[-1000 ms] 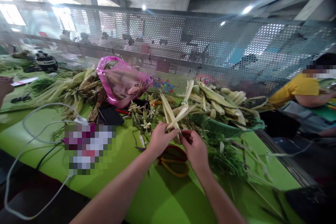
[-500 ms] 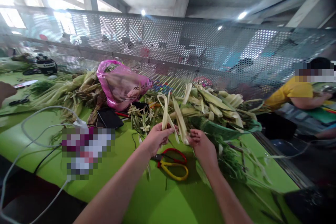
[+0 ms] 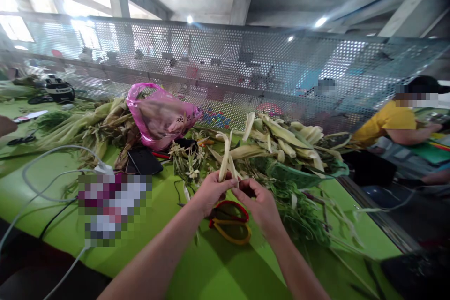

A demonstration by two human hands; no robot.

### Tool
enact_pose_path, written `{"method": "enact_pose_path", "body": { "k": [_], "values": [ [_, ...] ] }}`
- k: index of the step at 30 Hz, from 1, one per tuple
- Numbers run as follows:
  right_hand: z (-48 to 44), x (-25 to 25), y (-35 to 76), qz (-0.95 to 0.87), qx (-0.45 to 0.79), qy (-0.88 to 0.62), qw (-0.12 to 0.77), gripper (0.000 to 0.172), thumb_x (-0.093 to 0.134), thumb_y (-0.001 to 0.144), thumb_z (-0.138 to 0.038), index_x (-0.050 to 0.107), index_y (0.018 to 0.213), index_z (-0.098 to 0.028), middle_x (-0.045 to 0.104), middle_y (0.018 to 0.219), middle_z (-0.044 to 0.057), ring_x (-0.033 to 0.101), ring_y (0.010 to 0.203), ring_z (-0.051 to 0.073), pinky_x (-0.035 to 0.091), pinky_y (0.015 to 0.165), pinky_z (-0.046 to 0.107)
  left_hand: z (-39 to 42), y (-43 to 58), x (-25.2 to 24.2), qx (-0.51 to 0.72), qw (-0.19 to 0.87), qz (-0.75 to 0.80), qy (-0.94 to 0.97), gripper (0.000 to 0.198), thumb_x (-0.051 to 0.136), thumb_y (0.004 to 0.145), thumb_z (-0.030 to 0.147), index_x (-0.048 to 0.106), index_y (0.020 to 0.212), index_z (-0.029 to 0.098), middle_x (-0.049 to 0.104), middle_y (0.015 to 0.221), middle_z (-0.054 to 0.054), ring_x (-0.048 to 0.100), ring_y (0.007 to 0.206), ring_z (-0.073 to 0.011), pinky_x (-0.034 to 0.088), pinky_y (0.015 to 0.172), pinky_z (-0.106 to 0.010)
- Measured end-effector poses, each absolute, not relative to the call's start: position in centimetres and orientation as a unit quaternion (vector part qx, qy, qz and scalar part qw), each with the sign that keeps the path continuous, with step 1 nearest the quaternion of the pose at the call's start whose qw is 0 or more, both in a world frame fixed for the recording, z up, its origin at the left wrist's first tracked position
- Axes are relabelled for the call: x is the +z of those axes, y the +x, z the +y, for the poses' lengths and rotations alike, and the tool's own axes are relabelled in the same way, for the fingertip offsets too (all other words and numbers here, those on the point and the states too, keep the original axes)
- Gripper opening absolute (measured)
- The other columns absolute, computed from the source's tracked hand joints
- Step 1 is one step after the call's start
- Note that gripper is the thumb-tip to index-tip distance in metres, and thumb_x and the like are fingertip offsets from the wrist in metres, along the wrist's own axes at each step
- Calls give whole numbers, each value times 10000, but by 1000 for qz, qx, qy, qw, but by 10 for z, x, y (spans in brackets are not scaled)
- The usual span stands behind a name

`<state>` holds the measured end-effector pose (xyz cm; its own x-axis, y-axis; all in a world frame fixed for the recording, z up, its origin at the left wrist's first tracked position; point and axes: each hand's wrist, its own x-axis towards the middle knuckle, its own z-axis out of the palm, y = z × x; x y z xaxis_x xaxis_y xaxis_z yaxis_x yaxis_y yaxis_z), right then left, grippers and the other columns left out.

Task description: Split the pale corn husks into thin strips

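My left hand [image 3: 213,192] pinches pale dried corn husk strips [image 3: 224,161], whose upper ends stand up above the fingers. Close against it, my right hand [image 3: 258,204] has its thumb and fingertips closed on the lower end of the same strips. Just where the fingertips meet, the husk is partly hidden. Below my hands, scissors [image 3: 242,242] with one red and one yellow handle loop lie on the green table [image 3: 197,272]; their blades are mostly covered by my left hand.
A green basket [image 3: 302,177] heaped with corn husks [image 3: 284,138] stands right. Behind are a pink plastic bag [image 3: 154,122], more husks [image 3: 80,126] and a black phone [image 3: 145,161]. Cables and a power strip lie left. A mesh partition [image 3: 225,65] runs behind; a person in yellow [image 3: 386,124] sits right.
My right hand has moved left to meet my left hand. The wider husk piece beside it no longer stands apart, and the looped strip now stands narrower.
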<state>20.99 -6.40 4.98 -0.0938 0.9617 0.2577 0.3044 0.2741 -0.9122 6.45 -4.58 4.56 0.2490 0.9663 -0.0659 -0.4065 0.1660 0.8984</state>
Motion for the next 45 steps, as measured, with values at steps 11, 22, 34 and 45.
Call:
{"method": "enact_pose_path", "body": {
  "k": [11, 22, 34, 45],
  "values": [
    [-62, 52, 210, -611, 401, -489, 477, 329, 668, 753, -504, 616, 716, -181, 563, 648, 2, 494, 638, 163, 403, 610, 272, -36, 58, 41, 550, 691, 308, 353, 418, 737, 661, 470, 628, 864, 121, 490, 660, 40, 248, 402, 9, 137, 381, -175],
    [-61, 47, 206, -611, 388, -514, 461, 388, 681, 704, -574, 642, 709, -188, 543, 589, -6, 479, 572, 159, 387, 543, 270, -37, 62, 42, 524, 654, 381, 391, 357, 758, 626, 415, 568, 783, 157, 402, 533, 86, 280, 398, -20, 180, 386, -176],
    [-4, 54, 244, -697, 93, -656, 274, 126, 661, 703, -274, 709, 809, -226, 694, 805, 42, 619, 703, 204, 420, 639, 289, -4, 20, 39, 621, 566, 461, 284, 303, 680, 685, 362, 529, 846, 154, 616, 711, 11, 224, 367, 1, 167, 378, -191],
    [-20, 51, 251, -637, 11, -694, 337, 271, 494, 826, -399, 677, 840, -201, 695, 757, 59, 600, 651, 202, 384, 589, 277, -10, 25, 48, 657, 482, 484, 318, 483, 617, 763, 270, 501, 1225, 191, 670, 828, -19, 448, 481, -55, 357, 507, -190]
  ]
}}
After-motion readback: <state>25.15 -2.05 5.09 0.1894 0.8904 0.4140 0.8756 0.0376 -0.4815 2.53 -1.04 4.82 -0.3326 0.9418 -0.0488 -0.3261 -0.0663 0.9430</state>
